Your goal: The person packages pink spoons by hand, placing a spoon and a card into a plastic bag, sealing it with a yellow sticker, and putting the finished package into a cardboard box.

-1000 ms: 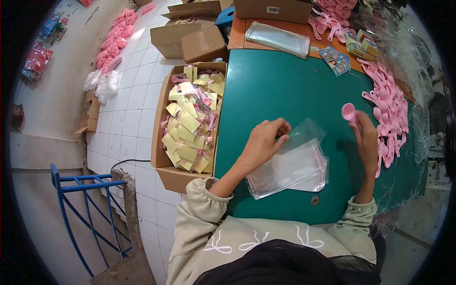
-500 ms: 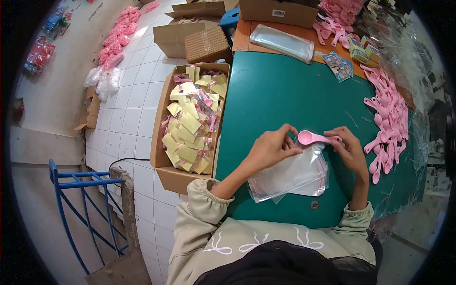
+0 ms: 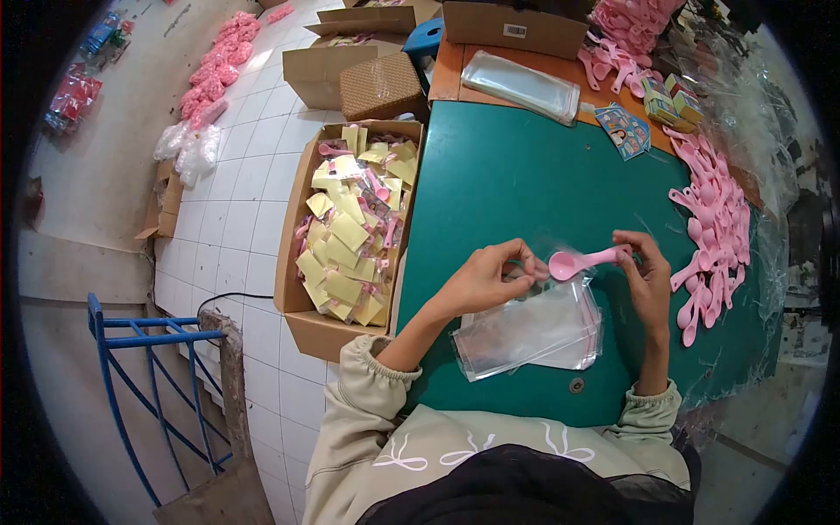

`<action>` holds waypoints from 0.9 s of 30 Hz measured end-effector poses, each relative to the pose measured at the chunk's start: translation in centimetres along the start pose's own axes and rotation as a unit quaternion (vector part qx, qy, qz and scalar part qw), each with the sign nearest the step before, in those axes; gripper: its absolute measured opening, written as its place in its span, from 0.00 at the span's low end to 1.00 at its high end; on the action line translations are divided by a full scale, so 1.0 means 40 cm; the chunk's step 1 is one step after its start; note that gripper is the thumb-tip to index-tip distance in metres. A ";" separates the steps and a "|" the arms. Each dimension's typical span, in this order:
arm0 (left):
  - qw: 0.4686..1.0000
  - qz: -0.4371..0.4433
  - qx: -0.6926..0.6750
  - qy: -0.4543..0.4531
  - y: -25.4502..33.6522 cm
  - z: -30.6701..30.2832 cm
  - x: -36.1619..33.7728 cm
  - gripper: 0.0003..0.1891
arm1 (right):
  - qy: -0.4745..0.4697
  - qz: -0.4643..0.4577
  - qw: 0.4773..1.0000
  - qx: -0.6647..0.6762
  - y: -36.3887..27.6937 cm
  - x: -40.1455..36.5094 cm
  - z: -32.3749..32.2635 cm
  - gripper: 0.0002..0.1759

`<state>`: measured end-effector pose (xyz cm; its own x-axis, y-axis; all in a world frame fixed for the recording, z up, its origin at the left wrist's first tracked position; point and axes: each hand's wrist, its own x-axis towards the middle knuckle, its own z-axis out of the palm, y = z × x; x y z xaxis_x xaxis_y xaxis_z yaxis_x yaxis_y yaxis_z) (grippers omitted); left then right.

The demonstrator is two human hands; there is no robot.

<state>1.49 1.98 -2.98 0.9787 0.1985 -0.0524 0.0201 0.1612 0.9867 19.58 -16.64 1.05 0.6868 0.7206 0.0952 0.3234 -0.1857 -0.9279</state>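
My right hand pinches a pink measuring-type spoon by the end of its handle, bowl pointing left. Close to the bowl, my left hand has its fingertips closed on a thin clear plastic bag, which is hard to see against the green top. Below both hands lies a loose stack of clear plastic bags, slightly fanned out.
Many pink spoons are heaped on the green table at right. Printed cards, small boxes and a bag bundle lie behind. A carton at left holds packed spoons with yellow cards. A blue metal frame stands lower left.
My left hand has shifted slightly left and its fingertips have come together by the spoon's bowl. The spoon has tilted, its handle end now higher, still in my right hand.
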 end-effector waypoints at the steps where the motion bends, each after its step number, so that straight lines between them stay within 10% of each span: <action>1: 1.000 -0.002 -0.031 0.000 0.002 0.006 0.005 0.06 | 0.022 -0.015 0.999 0.018 -0.016 -0.001 0.009 0.08; 12: 0.990 -0.083 -0.095 0.057 0.026 0.022 0.006 0.12 | 0.107 -0.161 0.981 0.030 -0.125 0.045 0.015 0.10; 27: 0.991 -0.003 -0.119 0.066 0.069 0.045 -0.003 0.19 | -0.051 -0.079 0.992 0.087 -0.139 0.040 0.088 0.09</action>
<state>1.79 0.66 0.04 0.9434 0.3184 -0.0935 -0.0380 0.3836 0.9227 16.59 -12.11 5.09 0.5643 0.7972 0.2146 0.2973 0.0463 -0.9537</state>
